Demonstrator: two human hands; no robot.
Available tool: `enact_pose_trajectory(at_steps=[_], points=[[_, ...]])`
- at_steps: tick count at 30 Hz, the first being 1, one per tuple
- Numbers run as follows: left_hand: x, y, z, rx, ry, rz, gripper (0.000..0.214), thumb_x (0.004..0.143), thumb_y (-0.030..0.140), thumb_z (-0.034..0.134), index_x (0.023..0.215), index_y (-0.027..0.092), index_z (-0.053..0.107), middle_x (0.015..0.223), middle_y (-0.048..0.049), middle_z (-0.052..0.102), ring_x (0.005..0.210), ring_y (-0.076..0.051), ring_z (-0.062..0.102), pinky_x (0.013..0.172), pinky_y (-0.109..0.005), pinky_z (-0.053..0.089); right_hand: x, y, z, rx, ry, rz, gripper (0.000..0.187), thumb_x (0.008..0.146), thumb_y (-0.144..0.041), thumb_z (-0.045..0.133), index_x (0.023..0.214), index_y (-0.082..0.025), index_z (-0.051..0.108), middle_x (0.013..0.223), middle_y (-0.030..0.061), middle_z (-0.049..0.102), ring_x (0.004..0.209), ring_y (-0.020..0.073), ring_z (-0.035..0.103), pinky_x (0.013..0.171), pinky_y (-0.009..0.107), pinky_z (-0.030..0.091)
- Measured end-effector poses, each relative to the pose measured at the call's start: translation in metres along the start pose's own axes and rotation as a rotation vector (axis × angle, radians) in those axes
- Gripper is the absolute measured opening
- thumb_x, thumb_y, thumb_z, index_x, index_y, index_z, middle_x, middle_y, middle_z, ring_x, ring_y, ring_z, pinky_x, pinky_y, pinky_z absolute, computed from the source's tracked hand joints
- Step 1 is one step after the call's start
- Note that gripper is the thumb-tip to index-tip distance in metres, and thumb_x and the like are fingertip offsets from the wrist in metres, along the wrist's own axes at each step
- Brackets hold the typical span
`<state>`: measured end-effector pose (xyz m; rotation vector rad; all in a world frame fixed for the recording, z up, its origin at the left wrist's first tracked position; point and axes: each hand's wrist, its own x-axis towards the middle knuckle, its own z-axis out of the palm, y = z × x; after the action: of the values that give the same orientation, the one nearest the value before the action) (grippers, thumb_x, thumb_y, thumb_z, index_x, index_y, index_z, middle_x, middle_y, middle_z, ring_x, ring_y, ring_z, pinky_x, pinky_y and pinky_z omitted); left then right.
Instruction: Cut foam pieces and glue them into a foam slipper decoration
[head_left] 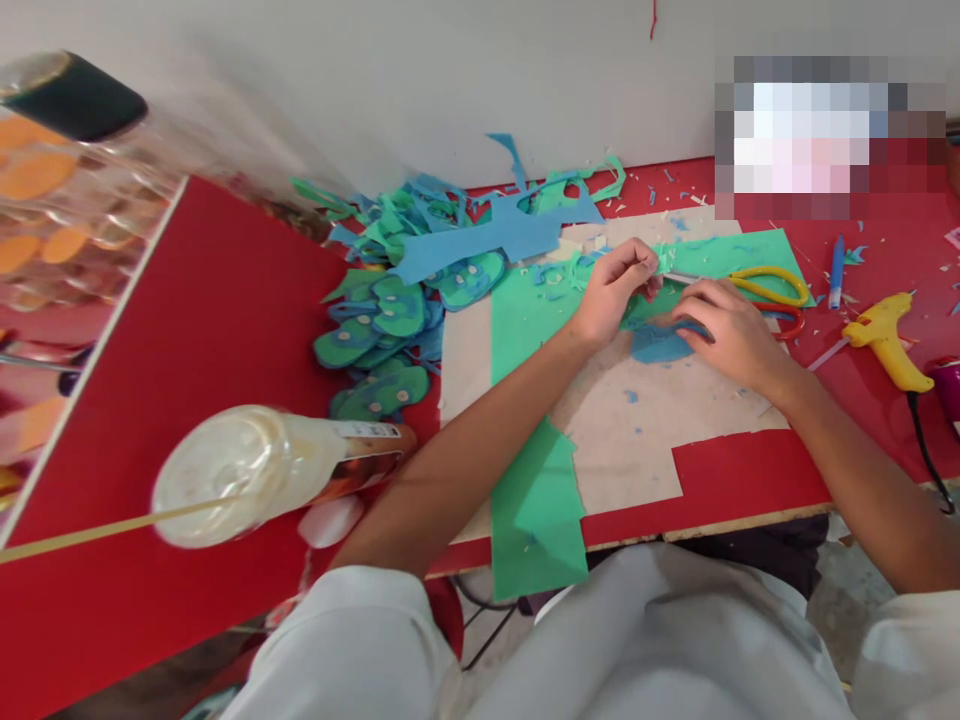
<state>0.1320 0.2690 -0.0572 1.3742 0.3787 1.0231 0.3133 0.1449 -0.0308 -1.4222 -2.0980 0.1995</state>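
My left hand (619, 287) is closed in a pinch above the green sheet, and whatever lies between its fingertips is too small to make out. Beneath and between the hands is a blue piece of foam or felt sheet (660, 343), with the bent thumb and fingers of my right hand (724, 325) on its right end. Scissors with one yellow and one red handle (780, 290) lie just behind my right hand, blades toward my left hand. A long green sheet (536, 500) runs under my left forearm. Small blue and green scraps surround both hands.
Sandal-shaped green and blue cutouts (379, 390) are piled at the left, below a heap of offcuts (472, 235). A bottle-like container (277, 470) stands near my left elbow. To the right lie a blue marker (836, 270) and a yellow glue gun (892, 340) with a cord.
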Motion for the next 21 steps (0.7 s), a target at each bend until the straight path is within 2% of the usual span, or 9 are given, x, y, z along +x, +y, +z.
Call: enact_pose_trajectory(at_steps=[5, 7, 10, 12, 13, 14, 18, 20, 21], points=[[0.000, 0.002, 0.002, -0.009, 0.020, -0.020, 0.039, 0.097, 0.051, 0.080, 0.079, 0.023, 0.059, 0.074, 0.0025, 0.054, 0.069, -0.012, 0.060, 0.064, -0.025, 0.050, 0.000, -0.005, 0.004, 0.012, -0.012, -0.121, 0.031, 0.091, 0.001, 0.054, 0.074, -0.025, 0.051, 0.112, 0.0109, 0.070, 0.107, 0.0291, 0.064, 0.097, 0.047, 0.052], [-0.001, 0.003, 0.002, -0.023, 0.041, -0.037, 0.038, 0.096, 0.049, 0.080, 0.078, 0.023, 0.058, 0.074, 0.0025, 0.054, 0.069, -0.012, 0.060, 0.064, -0.025, 0.050, -0.001, -0.009, 0.008, 0.009, -0.042, -0.117, 0.032, 0.087, 0.004, 0.051, 0.072, -0.025, 0.052, 0.120, 0.0113, 0.073, 0.114, 0.0299, 0.065, 0.097, 0.046, 0.054], [-0.001, 0.004, 0.002, -0.052, 0.084, -0.069, 0.036, 0.099, 0.043, 0.077, 0.079, 0.023, 0.056, 0.075, 0.0026, 0.055, 0.071, -0.012, 0.061, 0.063, -0.023, 0.049, -0.002, -0.018, 0.012, -0.031, -0.071, -0.057, 0.039, 0.086, 0.006, 0.048, 0.100, -0.023, 0.071, 0.145, 0.0128, 0.071, 0.133, 0.0327, 0.063, 0.108, 0.050, 0.053], [0.000, 0.004, 0.002, -0.067, 0.123, -0.074, 0.034, 0.102, 0.038, 0.075, 0.079, 0.022, 0.055, 0.075, 0.0030, 0.054, 0.071, -0.011, 0.061, 0.064, -0.022, 0.050, -0.003, -0.024, 0.013, -0.074, -0.080, -0.012, 0.057, 0.088, 0.006, 0.044, 0.130, -0.022, 0.070, 0.155, 0.0142, 0.066, 0.139, 0.0332, 0.061, 0.113, 0.051, 0.052], [0.001, 0.003, 0.001, -0.072, 0.145, -0.067, 0.034, 0.103, 0.035, 0.074, 0.079, 0.022, 0.054, 0.074, 0.0034, 0.053, 0.071, -0.011, 0.062, 0.066, -0.022, 0.051, -0.002, -0.026, 0.013, -0.089, -0.083, 0.011, 0.060, 0.088, 0.007, 0.043, 0.135, -0.021, 0.067, 0.154, 0.0152, 0.067, 0.137, 0.0331, 0.063, 0.111, 0.051, 0.053], [0.001, 0.002, 0.001, -0.077, 0.167, -0.056, 0.034, 0.104, 0.033, 0.073, 0.079, 0.022, 0.054, 0.074, 0.0036, 0.052, 0.071, -0.010, 0.062, 0.068, -0.021, 0.051, -0.002, -0.027, 0.012, -0.097, -0.090, 0.033, 0.057, 0.089, 0.006, 0.043, 0.133, -0.020, 0.068, 0.149, 0.0161, 0.068, 0.132, 0.0330, 0.066, 0.107, 0.049, 0.055], [0.004, 0.000, -0.001, -0.079, 0.216, -0.052, 0.033, 0.104, 0.026, 0.068, 0.078, 0.023, 0.050, 0.075, 0.0032, 0.051, 0.071, -0.010, 0.060, 0.067, -0.020, 0.052, -0.002, -0.026, 0.011, -0.093, -0.131, 0.062, 0.031, 0.092, 0.001, 0.047, 0.093, -0.023, 0.068, 0.130, 0.0158, 0.075, 0.114, 0.0325, 0.070, 0.092, 0.045, 0.057], [0.004, 0.001, -0.001, -0.063, 0.222, -0.077, 0.032, 0.104, 0.027, 0.067, 0.078, 0.023, 0.048, 0.076, 0.0026, 0.051, 0.070, -0.010, 0.059, 0.065, -0.021, 0.051, -0.002, -0.026, 0.013, -0.081, -0.121, 0.053, 0.035, 0.091, 0.001, 0.047, 0.097, -0.024, 0.071, 0.137, 0.0139, 0.075, 0.121, 0.0331, 0.070, 0.096, 0.047, 0.058], [0.004, 0.002, -0.001, -0.053, 0.227, -0.086, 0.033, 0.105, 0.029, 0.067, 0.079, 0.023, 0.048, 0.077, 0.0024, 0.051, 0.070, -0.010, 0.059, 0.065, -0.021, 0.051, -0.002, -0.027, 0.015, -0.077, -0.107, 0.054, 0.043, 0.090, 0.001, 0.046, 0.110, -0.024, 0.074, 0.142, 0.0127, 0.074, 0.126, 0.0332, 0.069, 0.100, 0.049, 0.058]])
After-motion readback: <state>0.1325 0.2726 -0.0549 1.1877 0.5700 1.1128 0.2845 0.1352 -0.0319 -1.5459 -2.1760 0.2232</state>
